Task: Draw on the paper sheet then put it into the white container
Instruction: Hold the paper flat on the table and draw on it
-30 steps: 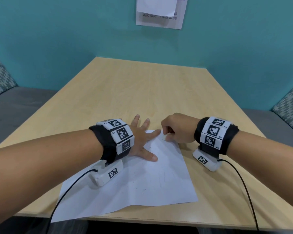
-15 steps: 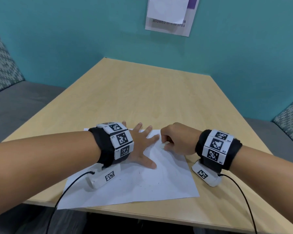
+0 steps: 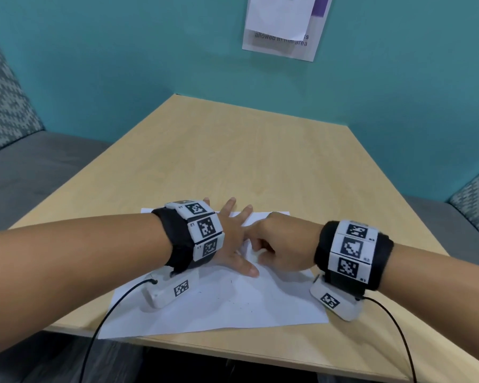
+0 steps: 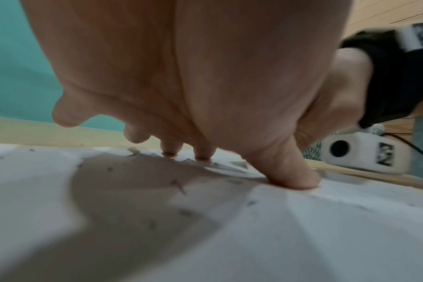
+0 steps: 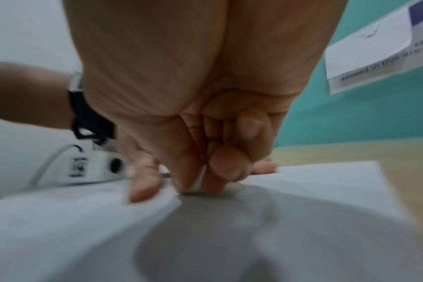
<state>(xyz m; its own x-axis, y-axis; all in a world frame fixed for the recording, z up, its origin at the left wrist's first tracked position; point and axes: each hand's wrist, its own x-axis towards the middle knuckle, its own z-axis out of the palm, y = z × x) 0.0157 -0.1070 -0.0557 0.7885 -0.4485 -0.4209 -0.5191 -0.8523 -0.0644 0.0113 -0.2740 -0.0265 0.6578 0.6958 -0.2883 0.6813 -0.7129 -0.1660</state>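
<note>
A white paper sheet [image 3: 233, 305] with faint dark marks lies at the near edge of the wooden table [image 3: 260, 161]. My left hand [image 3: 234, 233] presses flat on its far part, fingers spread; in the left wrist view the thumb [image 4: 292, 177] pushes into the paper [image 4: 278, 238]. My right hand [image 3: 260, 251] sits between the left index finger and thumb. It pinches a short white drawing stub [image 5: 200, 181] whose tip touches the paper [image 5: 314, 187]. No white container is in view.
The paper's near left corner hangs over the table's front edge. Grey benches with patterned cushions [image 3: 9, 106] flank the table on both sides. A teal wall with a printed notice [image 3: 282, 26] stands behind. Cables trail from both wrist cameras.
My right hand has slid with the stub toward me and left, from beside the left index fingertip to between index finger and thumb. The left hand stays pressed on the paper.
</note>
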